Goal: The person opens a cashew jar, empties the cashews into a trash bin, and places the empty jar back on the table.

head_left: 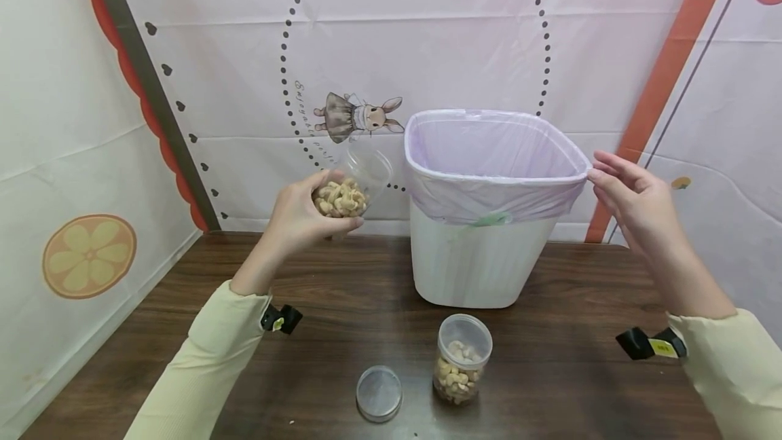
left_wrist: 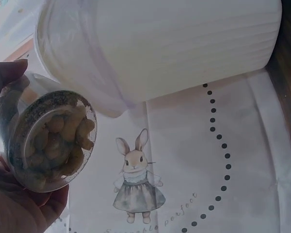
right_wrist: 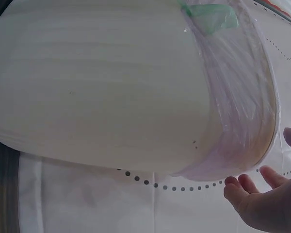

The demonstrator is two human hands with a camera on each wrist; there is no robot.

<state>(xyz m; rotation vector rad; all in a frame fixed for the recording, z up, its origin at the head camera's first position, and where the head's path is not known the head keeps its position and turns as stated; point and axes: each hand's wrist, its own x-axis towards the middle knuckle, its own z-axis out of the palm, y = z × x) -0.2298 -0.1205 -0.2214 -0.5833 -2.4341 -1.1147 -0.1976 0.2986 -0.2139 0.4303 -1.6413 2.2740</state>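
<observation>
My left hand [head_left: 301,210] grips a clear plastic jar of cashews [head_left: 341,199], tilted so its mouth leans toward the bin. From the left wrist view, the nuts show through the base of that jar [left_wrist: 56,141]. Just right of it stands a white trash bin [head_left: 476,260], lined with a pale purple bag [head_left: 495,199] folded over its rim. At the bin's right rim is my right hand [head_left: 641,202], its fingers loosely bent and gripping nothing. The right wrist view puts those fingertips [right_wrist: 231,180] close beside the bag's edge; contact is unclear.
A second clear jar with cashews [head_left: 459,365] stands without a lid on the dark wooden table [head_left: 330,311]. Left of it lies a round clear lid [head_left: 379,394]. Behind the table hangs a printed cloth [head_left: 415,39] with a rabbit on it.
</observation>
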